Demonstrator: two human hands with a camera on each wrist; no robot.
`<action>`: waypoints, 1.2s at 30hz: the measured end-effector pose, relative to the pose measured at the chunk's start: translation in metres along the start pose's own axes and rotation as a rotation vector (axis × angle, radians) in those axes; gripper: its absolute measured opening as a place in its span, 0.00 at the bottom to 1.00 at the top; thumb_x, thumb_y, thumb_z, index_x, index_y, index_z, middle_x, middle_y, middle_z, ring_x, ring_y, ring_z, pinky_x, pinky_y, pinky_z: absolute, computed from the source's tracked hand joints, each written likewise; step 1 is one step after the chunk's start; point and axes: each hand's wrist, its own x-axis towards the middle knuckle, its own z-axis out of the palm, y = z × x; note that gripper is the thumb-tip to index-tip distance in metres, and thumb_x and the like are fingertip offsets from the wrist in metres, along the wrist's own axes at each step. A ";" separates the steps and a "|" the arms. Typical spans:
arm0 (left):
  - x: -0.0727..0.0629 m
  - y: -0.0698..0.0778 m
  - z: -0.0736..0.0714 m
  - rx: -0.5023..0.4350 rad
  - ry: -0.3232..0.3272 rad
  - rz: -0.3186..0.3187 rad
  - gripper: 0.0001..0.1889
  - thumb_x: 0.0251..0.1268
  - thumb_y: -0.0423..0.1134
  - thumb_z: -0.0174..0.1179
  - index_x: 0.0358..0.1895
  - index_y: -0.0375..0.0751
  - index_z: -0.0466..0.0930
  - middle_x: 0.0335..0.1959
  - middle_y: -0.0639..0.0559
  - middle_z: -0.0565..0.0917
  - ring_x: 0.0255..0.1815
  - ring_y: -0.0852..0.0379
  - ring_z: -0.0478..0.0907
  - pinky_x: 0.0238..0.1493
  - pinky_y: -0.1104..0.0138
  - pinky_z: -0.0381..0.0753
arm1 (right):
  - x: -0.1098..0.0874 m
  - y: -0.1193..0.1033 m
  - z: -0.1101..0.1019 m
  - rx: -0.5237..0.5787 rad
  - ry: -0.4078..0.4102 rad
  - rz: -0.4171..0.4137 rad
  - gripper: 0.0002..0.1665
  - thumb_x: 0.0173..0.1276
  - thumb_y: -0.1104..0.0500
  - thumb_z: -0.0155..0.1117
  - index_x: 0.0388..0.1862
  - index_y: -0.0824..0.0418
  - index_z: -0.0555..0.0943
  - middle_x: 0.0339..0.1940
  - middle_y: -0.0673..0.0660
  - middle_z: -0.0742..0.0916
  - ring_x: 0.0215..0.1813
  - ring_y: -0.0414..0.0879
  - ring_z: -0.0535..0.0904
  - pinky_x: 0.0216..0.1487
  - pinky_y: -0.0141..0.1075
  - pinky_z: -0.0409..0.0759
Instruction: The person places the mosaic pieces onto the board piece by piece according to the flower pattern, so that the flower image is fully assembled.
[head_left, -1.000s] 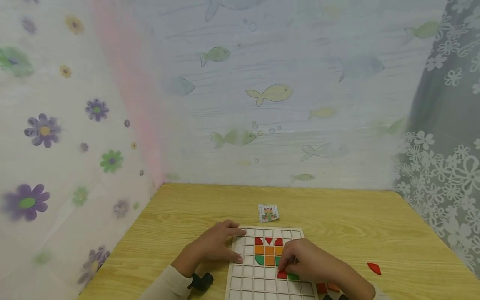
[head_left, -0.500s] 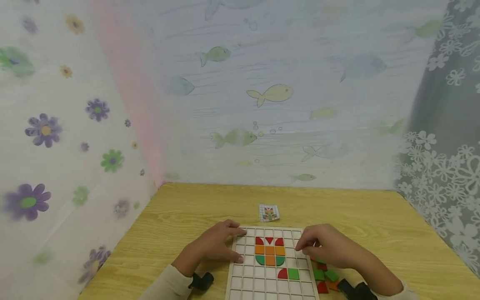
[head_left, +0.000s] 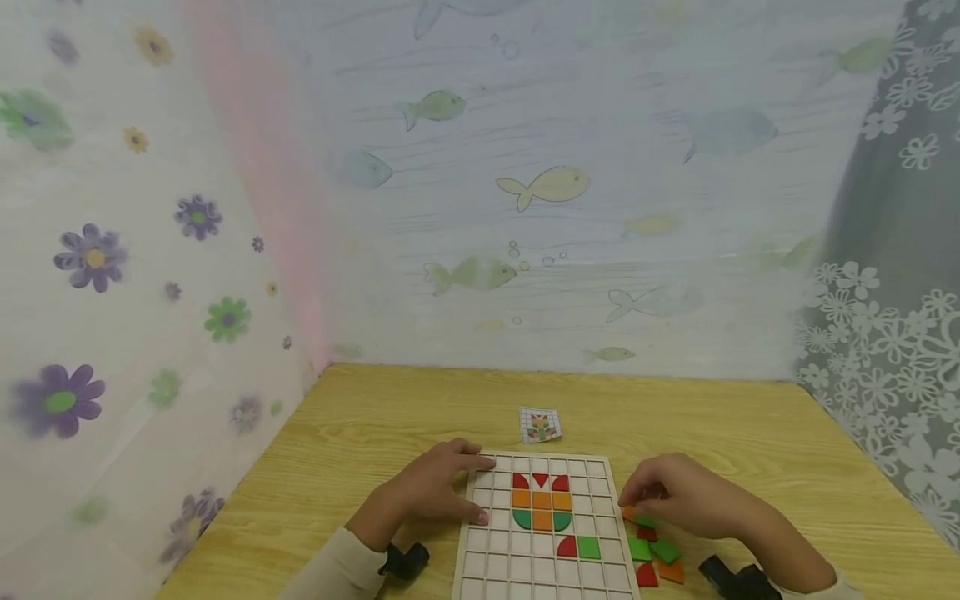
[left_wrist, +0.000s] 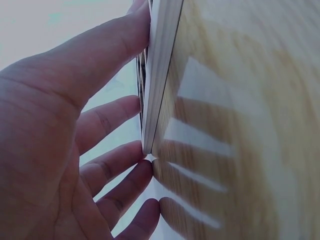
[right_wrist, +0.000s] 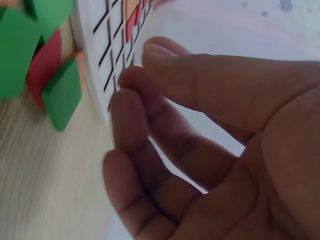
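A white grid board (head_left: 497, 570) lies on the table in the head view. Red, orange and green tiles form a flower head in its upper cells, topped by a red triangle (head_left: 540, 480). Lower down sit a red quarter-round tile (head_left: 567, 547) and a light green square tile (head_left: 588, 547), side by side. My left hand (head_left: 431, 483) rests on the board's left edge, fingers spread, thumb on the rim. My right hand (head_left: 682, 497), fingers loosely bent and holding nothing, hovers at the board's right edge over loose tiles; a green one (right_wrist: 62, 95) shows in the right wrist view.
A small printed card (head_left: 540, 425) with a gridded flower picture lies beyond the board. The loose pile right of the board includes an orange tile (head_left: 671, 572) and a red one (head_left: 647, 575). Printed curtains (head_left: 465, 333) close off the table's back and sides.
My right hand has let go of the red quarter-round tile, leaving it beside the green square, and moved right off the board to the loose tiles. My left hand has stayed put.
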 end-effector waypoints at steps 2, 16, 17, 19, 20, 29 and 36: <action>0.000 0.000 0.000 -0.003 0.000 -0.001 0.41 0.53 0.67 0.74 0.73 0.68 0.74 0.75 0.52 0.70 0.76 0.44 0.67 0.69 0.42 0.72 | -0.002 0.004 -0.003 -0.009 -0.013 0.006 0.08 0.74 0.60 0.67 0.48 0.55 0.89 0.46 0.52 0.90 0.46 0.41 0.86 0.42 0.34 0.84; 0.002 -0.004 0.001 0.000 -0.017 0.018 0.42 0.54 0.69 0.73 0.74 0.67 0.73 0.76 0.52 0.69 0.77 0.43 0.66 0.69 0.42 0.72 | -0.013 0.013 -0.017 0.012 -0.088 0.084 0.11 0.73 0.63 0.67 0.51 0.54 0.89 0.49 0.52 0.90 0.46 0.45 0.86 0.42 0.34 0.84; 0.002 -0.004 0.001 0.000 -0.018 0.020 0.42 0.54 0.69 0.73 0.74 0.67 0.73 0.76 0.52 0.69 0.77 0.43 0.66 0.69 0.42 0.72 | -0.014 0.014 -0.018 0.015 -0.093 0.082 0.11 0.73 0.63 0.68 0.51 0.54 0.89 0.49 0.52 0.90 0.46 0.45 0.86 0.42 0.34 0.84; 0.002 -0.004 0.001 -0.001 -0.019 0.020 0.42 0.54 0.69 0.73 0.74 0.67 0.73 0.76 0.52 0.69 0.77 0.43 0.66 0.69 0.42 0.72 | -0.014 0.015 -0.019 0.024 -0.104 0.078 0.11 0.72 0.63 0.68 0.51 0.55 0.89 0.49 0.53 0.90 0.47 0.46 0.87 0.43 0.34 0.84; 0.002 -0.004 0.001 -0.003 -0.019 0.020 0.42 0.54 0.69 0.73 0.74 0.67 0.73 0.76 0.52 0.69 0.77 0.43 0.66 0.69 0.42 0.72 | -0.014 0.015 -0.019 0.028 -0.107 0.075 0.12 0.72 0.63 0.68 0.52 0.55 0.89 0.49 0.53 0.90 0.47 0.46 0.87 0.43 0.34 0.84; 0.002 -0.004 -0.001 0.006 -0.020 0.020 0.42 0.54 0.68 0.73 0.74 0.67 0.73 0.76 0.52 0.69 0.76 0.43 0.66 0.69 0.42 0.72 | -0.014 0.019 -0.021 0.066 -0.132 0.044 0.13 0.71 0.62 0.69 0.53 0.59 0.88 0.51 0.57 0.90 0.48 0.46 0.87 0.46 0.34 0.85; 0.003 -0.005 -0.001 0.000 -0.025 0.023 0.41 0.54 0.68 0.73 0.74 0.67 0.73 0.76 0.52 0.69 0.76 0.43 0.66 0.69 0.42 0.72 | -0.011 0.021 -0.015 0.036 -0.097 0.095 0.14 0.66 0.60 0.75 0.50 0.59 0.87 0.44 0.54 0.89 0.44 0.42 0.85 0.43 0.35 0.84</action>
